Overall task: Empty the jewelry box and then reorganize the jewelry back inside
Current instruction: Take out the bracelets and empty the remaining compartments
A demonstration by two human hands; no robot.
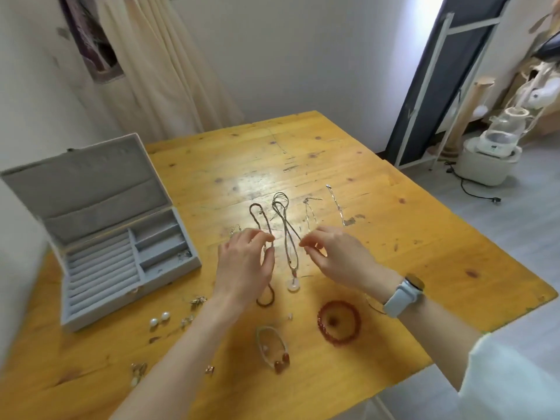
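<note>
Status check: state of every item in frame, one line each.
Grey velvet jewelry box: lid open, nearly empty, one small piece in a right compartment.
Brown braided cord necklace: on table, pinched by left hand.
Grey cord necklace with white round pendant: laid out, pinched by right hand.
Red beaded bracelet: flat on table.
Pearl earrings: loose on table.
Thin silver chain: stretched out.

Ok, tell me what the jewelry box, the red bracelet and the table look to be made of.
Jewelry box: grey, matte, velvet-like fabric lining by its soft, unreflective look; the shell beneath cannot be judged. Red bracelet: glossy, translucent orange-red beads, perhaps agate, glass or resin; the look leaves it open. Table: wood, probably pine, with visible knots and grain, under a shiny yellow varnish that is scratched and worn.
</note>
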